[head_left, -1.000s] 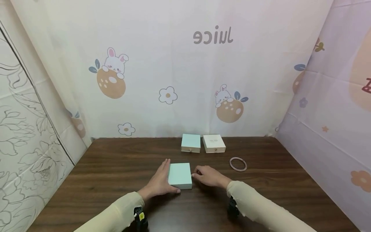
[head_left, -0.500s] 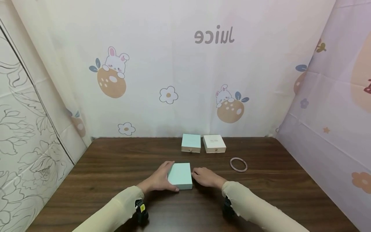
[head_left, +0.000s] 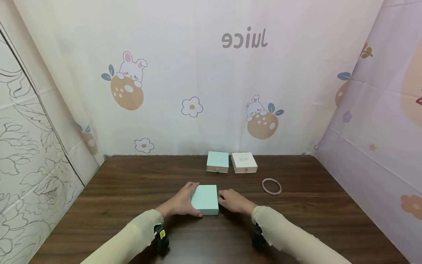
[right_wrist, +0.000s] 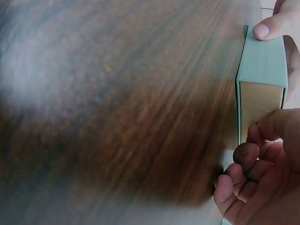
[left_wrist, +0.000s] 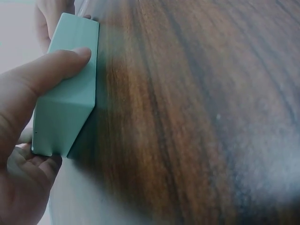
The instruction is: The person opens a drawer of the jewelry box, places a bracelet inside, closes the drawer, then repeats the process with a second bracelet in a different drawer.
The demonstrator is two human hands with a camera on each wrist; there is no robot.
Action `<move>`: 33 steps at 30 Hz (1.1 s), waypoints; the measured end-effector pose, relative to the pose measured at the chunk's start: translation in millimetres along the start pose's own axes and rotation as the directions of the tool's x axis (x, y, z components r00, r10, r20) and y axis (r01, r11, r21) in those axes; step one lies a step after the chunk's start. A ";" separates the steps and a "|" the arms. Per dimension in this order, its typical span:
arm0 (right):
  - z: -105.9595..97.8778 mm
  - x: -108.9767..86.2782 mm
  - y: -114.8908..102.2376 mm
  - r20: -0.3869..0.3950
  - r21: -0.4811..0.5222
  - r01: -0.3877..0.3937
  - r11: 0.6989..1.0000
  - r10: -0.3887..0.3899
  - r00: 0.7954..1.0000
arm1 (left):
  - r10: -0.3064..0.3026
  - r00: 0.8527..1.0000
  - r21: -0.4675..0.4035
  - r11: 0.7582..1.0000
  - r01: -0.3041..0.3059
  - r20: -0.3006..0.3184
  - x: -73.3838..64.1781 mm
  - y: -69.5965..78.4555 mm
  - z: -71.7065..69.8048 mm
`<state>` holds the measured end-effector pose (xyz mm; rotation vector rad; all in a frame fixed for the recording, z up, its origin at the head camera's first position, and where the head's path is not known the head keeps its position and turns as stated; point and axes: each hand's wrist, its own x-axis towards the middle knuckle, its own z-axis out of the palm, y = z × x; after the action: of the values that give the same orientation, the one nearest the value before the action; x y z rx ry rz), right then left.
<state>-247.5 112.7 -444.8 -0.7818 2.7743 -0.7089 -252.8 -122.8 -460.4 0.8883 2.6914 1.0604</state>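
Observation:
A mint-green drawer box (head_left: 204, 200) lies flat on the wooden table in front of me. My left hand (head_left: 180, 202) grips it from the left, thumb (left_wrist: 70, 63) along its front side and fingers round the far side. On the box's right end, the cream drawer face (right_wrist: 258, 105) shows flush with the sleeve in the right wrist view. My right hand (head_left: 234, 201) has its fingers curled there, thumb and index fingertip pinching at the middle of that face. Whatever small pull they pinch is hidden behind the fingertips.
Two similar boxes stand at the table's back edge: a light-blue one (head_left: 217, 162) and a white one (head_left: 244, 162), each with a small knob in front. A pinkish ring (head_left: 271, 186) lies to the right of them, nearer me. Printed curtains (head_left: 165, 73) enclose the table.
My right hand has shifted slightly left and its fingers have curled in closer against the box's end. The left fingers have bent round the far side. The box has stayed put.

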 end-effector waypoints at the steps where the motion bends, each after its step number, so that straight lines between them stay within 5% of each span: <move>1: -0.8 0.0 0.1 -0.001 -0.006 -0.002 1.000 0.002 1.000 | 0.002 1.000 0.000 1.000 -0.002 0.002 0.5 0.2 -0.4; 33: -7.1 -6.1 7.0 0.007 -0.029 0.032 0.999 -0.032 0.999 | -0.009 1.000 0.013 1.000 0.009 0.010 -0.2 -0.1 -0.9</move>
<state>-247.5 124.1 -441.9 -0.8345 2.7785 -0.6712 -253.0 -123.5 -459.9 0.8806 2.6947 1.0355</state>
